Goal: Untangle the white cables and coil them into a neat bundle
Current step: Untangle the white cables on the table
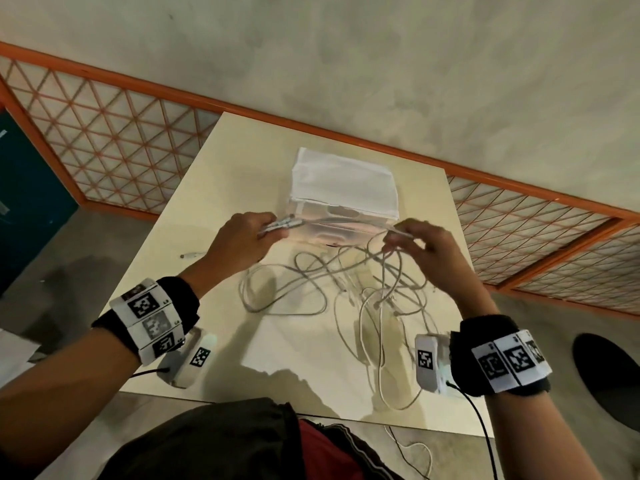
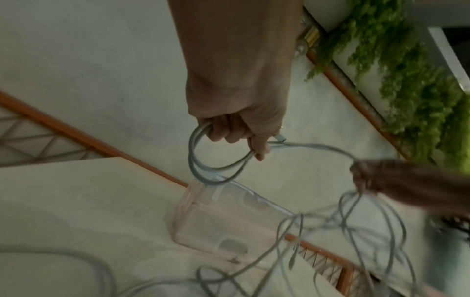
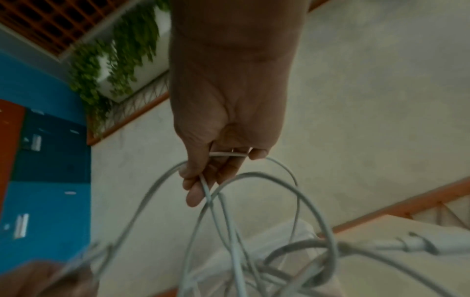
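A tangle of white cables [image 1: 349, 292] lies on the cream table [image 1: 194, 209], with strands lifted toward both hands. My left hand [image 1: 242, 237] grips a small coil of white cable [image 2: 213, 166], fingers curled round its loops, above the table's middle. My right hand [image 1: 415, 244] pinches another strand of white cable [image 3: 207, 193] between thumb and fingers, and several loops hang from it down to the tangle. One strand runs between the two hands. A loose loop [image 1: 391, 382] trails toward the table's near edge.
A clear plastic box [image 1: 343, 199] with a white cloth over it stands just behind the hands. A small white connector [image 1: 192, 255] lies at the table's left. An orange lattice railing [image 1: 114, 140] runs behind the table. A thin cable [image 1: 412, 448] lies on the floor.
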A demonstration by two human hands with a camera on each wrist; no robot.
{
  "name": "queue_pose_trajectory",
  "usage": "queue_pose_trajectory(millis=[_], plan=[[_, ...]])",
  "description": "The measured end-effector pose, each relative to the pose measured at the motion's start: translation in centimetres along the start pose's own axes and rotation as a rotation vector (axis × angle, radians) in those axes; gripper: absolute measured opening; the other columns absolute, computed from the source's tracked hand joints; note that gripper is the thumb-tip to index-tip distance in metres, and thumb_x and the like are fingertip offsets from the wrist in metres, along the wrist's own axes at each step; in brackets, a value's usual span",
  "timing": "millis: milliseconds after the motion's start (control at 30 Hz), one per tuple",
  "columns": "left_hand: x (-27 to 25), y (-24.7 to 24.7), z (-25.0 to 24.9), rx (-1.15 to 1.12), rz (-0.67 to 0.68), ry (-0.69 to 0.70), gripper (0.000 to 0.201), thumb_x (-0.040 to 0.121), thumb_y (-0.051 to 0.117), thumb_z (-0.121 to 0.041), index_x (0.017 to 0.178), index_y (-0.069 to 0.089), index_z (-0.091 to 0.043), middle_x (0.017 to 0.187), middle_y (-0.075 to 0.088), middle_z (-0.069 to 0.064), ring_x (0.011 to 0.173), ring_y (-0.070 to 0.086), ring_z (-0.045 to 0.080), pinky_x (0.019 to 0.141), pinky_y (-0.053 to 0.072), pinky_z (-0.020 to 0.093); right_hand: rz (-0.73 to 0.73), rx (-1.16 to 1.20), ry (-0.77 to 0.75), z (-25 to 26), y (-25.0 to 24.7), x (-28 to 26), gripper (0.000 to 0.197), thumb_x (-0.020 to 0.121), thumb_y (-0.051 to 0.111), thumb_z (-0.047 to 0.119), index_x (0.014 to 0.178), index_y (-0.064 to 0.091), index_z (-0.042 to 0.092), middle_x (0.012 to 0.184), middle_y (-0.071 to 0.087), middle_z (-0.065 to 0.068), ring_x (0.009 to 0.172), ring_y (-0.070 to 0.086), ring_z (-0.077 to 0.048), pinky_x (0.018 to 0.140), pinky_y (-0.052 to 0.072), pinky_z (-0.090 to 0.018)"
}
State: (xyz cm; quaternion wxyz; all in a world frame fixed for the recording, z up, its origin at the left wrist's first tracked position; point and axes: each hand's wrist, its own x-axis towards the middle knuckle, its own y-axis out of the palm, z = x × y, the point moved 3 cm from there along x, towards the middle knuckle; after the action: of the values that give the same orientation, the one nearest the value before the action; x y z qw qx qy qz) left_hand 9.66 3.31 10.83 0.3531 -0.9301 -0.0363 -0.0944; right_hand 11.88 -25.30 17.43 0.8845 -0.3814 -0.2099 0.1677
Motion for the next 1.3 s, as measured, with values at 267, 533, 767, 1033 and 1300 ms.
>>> queue_pose_trajectory(millis=[267, 533, 767, 1033, 1300], plan=[[-0.4, 1.2, -0.9, -0.248, 0.154, -0.09, 0.011, 0.077, 0.074, -0.033, 0.08, 0.065, -0.028, 0.044, 0.033, -0.007, 0.044, 0.032, 0.008, 0.055, 0.031, 0.027, -0.134, -0.358, -0.021, 5.2, -2.5, 1.8, 0.014, 0.089, 0.059, 0.037, 0.085, 0.068, 0.027, 0.081, 0.07, 0.018, 0.081, 0.058, -0.008, 0.078, 0.018, -0.025], [-1.1, -1.2, -2.5, -0.354, -0.184, 0.06, 0.028, 0.087, 0.058, -0.034, 0.088, 0.066, -0.007, 0.049, 0.043, -0.006, 0.044, 0.035, 0.006, 0.045, 0.025, 0.013, 0.207, -0.225, 0.236, 1.5, 3.5, 0.1, 0.012, 0.084, 0.063, 0.027, 0.077, 0.072, 0.023, 0.069, 0.073, 0.002, 0.056, 0.064, -0.013, 0.071, 0.055, -0.037], [-0.8, 2.3, -5.8, -0.084, 0.236, 0.151, 0.026, 0.091, 0.056, -0.022, 0.115, 0.06, -0.014, 0.108, 0.068, 0.002, 0.098, 0.063, 0.019, 0.084, 0.047, 0.031, 0.175, -0.164, 0.135, 4.6, 3.8, 1.1, 0.01, 0.084, 0.064, 0.025, 0.076, 0.07, 0.024, 0.066, 0.072, 0.006, 0.046, 0.061, -0.007, 0.066, 0.054, -0.032], [-0.2, 0.6, -7.0, -0.155, -0.021, 0.285, 0.039, 0.09, 0.041, -0.03, 0.106, 0.057, 0.002, 0.072, 0.059, 0.01, 0.064, 0.055, 0.024, 0.063, 0.039, 0.03, 0.4, 0.016, 0.271, -0.3, 6.4, -1.6, 0.011, 0.09, 0.06, 0.008, 0.082, 0.063, 0.016, 0.074, 0.062, 0.01, 0.06, 0.054, 0.014, 0.064, 0.038, -0.006], [0.1, -0.5, -6.8, -0.156, -0.202, 0.343, 0.015, 0.092, 0.035, -0.033, 0.086, 0.041, -0.02, 0.066, 0.048, 0.002, 0.059, 0.049, 0.033, 0.058, 0.04, 0.036, 0.332, -0.021, 0.369, -4.5, 7.1, -3.2, 0.019, 0.096, 0.049, 0.011, 0.091, 0.067, 0.011, 0.085, 0.066, -0.003, 0.063, 0.057, 0.01, 0.057, 0.04, -0.003]])
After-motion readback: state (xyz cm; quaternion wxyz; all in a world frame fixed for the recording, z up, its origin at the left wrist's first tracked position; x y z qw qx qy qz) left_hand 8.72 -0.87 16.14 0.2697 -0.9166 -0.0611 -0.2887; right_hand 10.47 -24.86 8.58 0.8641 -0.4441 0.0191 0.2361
